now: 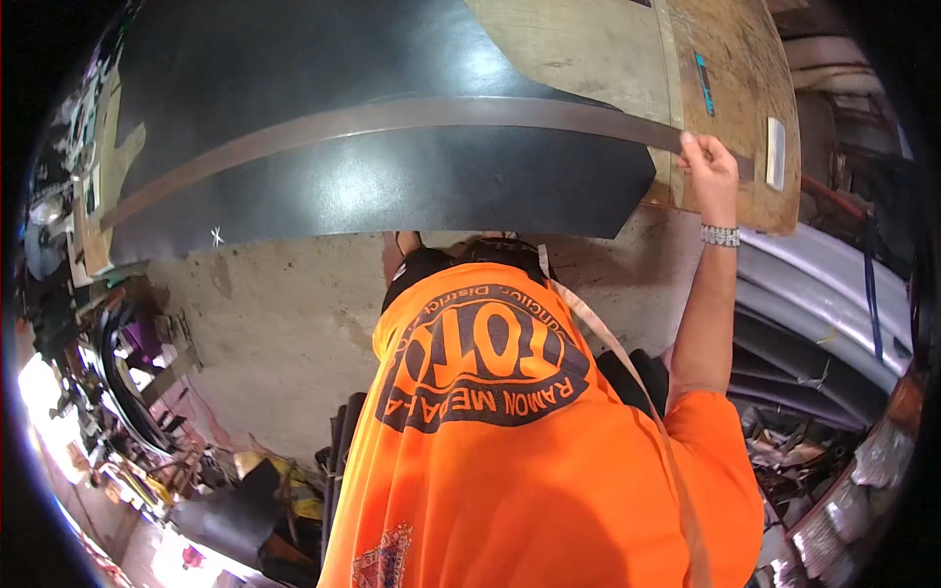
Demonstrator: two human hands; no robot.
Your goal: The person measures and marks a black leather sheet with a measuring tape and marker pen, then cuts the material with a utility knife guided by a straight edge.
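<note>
My right hand point(708, 169) is closed, thumb and fingers pinching the right part of a long brown straightedge point(412, 115). The straightedge spans nearly the whole width of a large black leather sheet point(412, 181) and looks bowed through the wide lens. Its right end reaches past my hand over the wooden table top. The leather lies flat with an irregular outline, and its near edge runs along the front of the table. A white X-shaped mark point(217, 236) shows near the front left edge. My left hand is not in view.
On the wooden table point(745, 59) lie a teal cutter knife point(705, 84) and a white bar-shaped object point(775, 154). A measuring tape point(627, 367) hangs over my orange shirt. Silvery rolls point(823, 294) stand at right; cluttered materials fill the lower left.
</note>
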